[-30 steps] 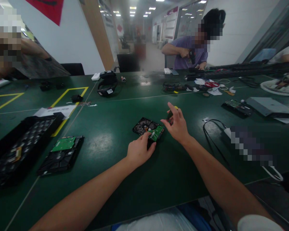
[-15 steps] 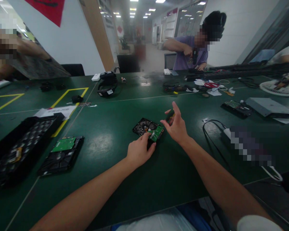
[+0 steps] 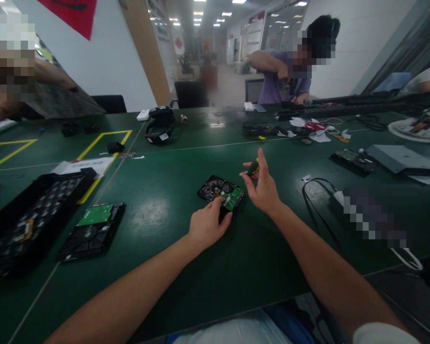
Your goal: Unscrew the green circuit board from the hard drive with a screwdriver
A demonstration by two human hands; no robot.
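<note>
A black hard drive (image 3: 215, 188) with a green circuit board (image 3: 232, 197) lies upside down on the green table (image 3: 165, 215). My left hand (image 3: 208, 224) grips its near corner, fingers closed on the edge. My right hand (image 3: 261, 188) hovers just right of the drive. Its fingers pinch a small screwdriver (image 3: 253, 168) with a black and yellow handle, held upright above the circuit board's right side.
A second hard drive (image 3: 91, 230) and a black compartment tray (image 3: 28, 215) lie at the left. A black cable (image 3: 317, 200) and a power strip sit to the right. Another drive (image 3: 353, 159) and a grey box (image 3: 397, 157) rest far right. People work across the table.
My right hand has turned the screwdriver in its fingers and closed more around it, rising slightly. My left hand and the drive stayed still. The person opposite raised an arm.
</note>
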